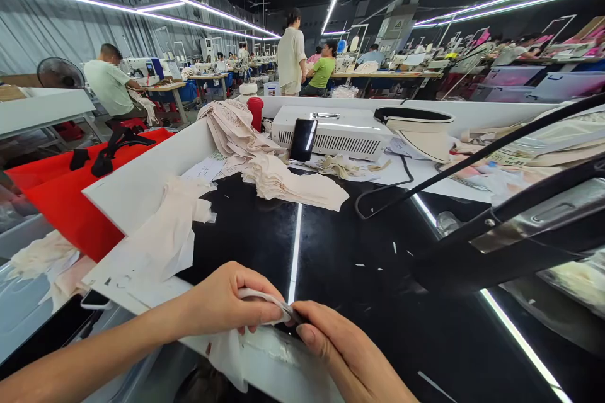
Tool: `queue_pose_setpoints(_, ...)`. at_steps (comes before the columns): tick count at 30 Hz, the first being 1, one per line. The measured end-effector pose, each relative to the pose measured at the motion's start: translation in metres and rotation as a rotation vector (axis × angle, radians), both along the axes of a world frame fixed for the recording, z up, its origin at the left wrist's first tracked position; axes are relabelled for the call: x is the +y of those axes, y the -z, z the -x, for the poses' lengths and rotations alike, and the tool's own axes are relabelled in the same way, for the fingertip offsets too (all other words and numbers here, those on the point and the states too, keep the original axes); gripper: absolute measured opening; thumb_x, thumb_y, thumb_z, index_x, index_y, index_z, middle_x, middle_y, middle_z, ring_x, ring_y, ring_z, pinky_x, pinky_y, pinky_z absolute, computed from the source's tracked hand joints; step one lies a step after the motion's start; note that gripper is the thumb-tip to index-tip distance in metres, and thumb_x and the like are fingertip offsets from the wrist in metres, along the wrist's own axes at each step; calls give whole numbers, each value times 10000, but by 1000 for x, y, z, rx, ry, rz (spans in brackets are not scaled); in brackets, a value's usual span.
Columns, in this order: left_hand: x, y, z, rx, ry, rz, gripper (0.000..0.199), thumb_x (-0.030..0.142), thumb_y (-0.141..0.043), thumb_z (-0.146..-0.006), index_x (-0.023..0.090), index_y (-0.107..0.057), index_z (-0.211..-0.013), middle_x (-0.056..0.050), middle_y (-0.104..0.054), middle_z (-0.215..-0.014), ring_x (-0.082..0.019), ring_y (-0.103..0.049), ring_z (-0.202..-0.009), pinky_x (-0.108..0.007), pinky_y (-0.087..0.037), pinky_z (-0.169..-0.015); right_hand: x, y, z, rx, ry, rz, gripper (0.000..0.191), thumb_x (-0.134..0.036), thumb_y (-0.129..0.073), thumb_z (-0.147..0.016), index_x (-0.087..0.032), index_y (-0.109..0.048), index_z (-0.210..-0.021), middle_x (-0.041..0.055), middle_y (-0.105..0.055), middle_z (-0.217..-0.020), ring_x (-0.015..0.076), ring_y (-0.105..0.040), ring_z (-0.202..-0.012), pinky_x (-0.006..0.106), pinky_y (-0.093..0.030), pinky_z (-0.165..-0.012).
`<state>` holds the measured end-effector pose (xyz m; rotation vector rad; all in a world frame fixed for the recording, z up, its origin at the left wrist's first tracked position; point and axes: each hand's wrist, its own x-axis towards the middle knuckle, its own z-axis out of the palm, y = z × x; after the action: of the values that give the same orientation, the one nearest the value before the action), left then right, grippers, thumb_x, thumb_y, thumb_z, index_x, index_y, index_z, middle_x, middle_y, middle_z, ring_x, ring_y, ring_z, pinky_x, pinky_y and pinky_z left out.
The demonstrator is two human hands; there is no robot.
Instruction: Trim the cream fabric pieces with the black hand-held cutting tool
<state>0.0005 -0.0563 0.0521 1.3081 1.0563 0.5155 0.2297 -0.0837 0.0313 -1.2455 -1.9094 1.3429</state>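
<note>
My left hand (227,302) pinches a piece of thin white fabric (227,356) above the near edge of the table. One end of the fabric is folded up between thumb and fingers, and the rest hangs below the hand. My right hand (340,343) meets the left fingertips and is closed around a small metal tool with a dark handle (297,316). The tool's tip touches the folded fabric edge; most of it is hidden in the hand, so its kind is unclear.
Stacked pale fabric pieces (297,186) lie ahead on the black tabletop (331,252), with more pale fabric (165,233) at left. Behind stand a phone (303,140) and a white vented box (350,132). A black arm (529,233) crosses the right side. A red bag (70,195) stands left.
</note>
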Motion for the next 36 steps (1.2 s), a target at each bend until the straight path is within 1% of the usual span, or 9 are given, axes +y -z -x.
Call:
queue_pose_setpoints(6, 0, 2, 1, -21, 3, -7, 208, 310, -755, -799, 137, -824, -893, 15, -602, -626, -85, -497, -547, -170, -411, -506, 1, 4, 1, 10, -50, -1, 432, -610, -444, -1034, -274, -715, -1018, 6, -727, -937, 205, -668, -887, 281, -468, -811)
queue_pose_setpoints(13, -1, 5, 3, -6, -2, -16, 222, 332, -765, -808, 140, -826, -901, 9, -615, -641, -86, -511, -553, -169, -424, -510, 3, 8, 1, 7, -56, -16, 459, -619, -419, -1042, -258, -689, -957, -6, -679, -865, 189, -636, -831, 276, -438, -767)
queue_pose_setpoints(17, 0, 6, 2, 14, -7, -26, 246, 348, -766, -806, 133, -824, -910, 10, -604, -631, -88, -511, -554, -172, -427, -514, 4, 9, 3, 4, -60, -30, 426, -586, -417, -1055, -265, -686, -979, -10, -691, -882, 185, -641, -835, 275, -442, -778)
queue_pose_setpoints(21, 0, 8, 2, 19, 0, -41, 240, 334, -756, -814, 126, -824, -914, 8, -606, -632, -87, -513, -559, -170, -431, -524, 3, 9, 3, -21, -51, -55, 427, -598, -409, -1054, -267, -667, -975, -12, -699, -910, 184, -646, -853, 276, -450, -784)
queue_pose_setpoints(27, -3, 11, 2, 17, 15, -55, 208, 322, -749, -844, 143, -831, -911, -9, -660, -714, -89, -540, -592, -163, -439, -535, 3, 8, 4, -83, -70, -80, 424, -597, -387, -1061, -273, -654, -1000, -9, -704, -952, 192, -646, -887, 292, -454, -802)
queue_pose_setpoints(32, -3, 11, 1, 21, 21, -46, 201, 318, -750, -848, 154, -836, -923, -5, -651, -703, -87, -536, -589, -163, -437, -536, 2, 10, 3, -97, -86, -98, 452, -603, -366, -1066, -259, -642, -964, -7, -697, -918, 188, -639, -850, 291, -445, -764)
queue_pose_setpoints(36, -4, 9, 0, 31, 29, -41, 213, 334, -756, -844, 157, -840, -927, -9, -644, -700, -95, -545, -600, -168, -441, -544, 2, 11, 2, -91, -98, -120, 451, -585, -361, -1074, -258, -655, -973, -8, -694, -904, 183, -636, -840, 286, -438, -757)
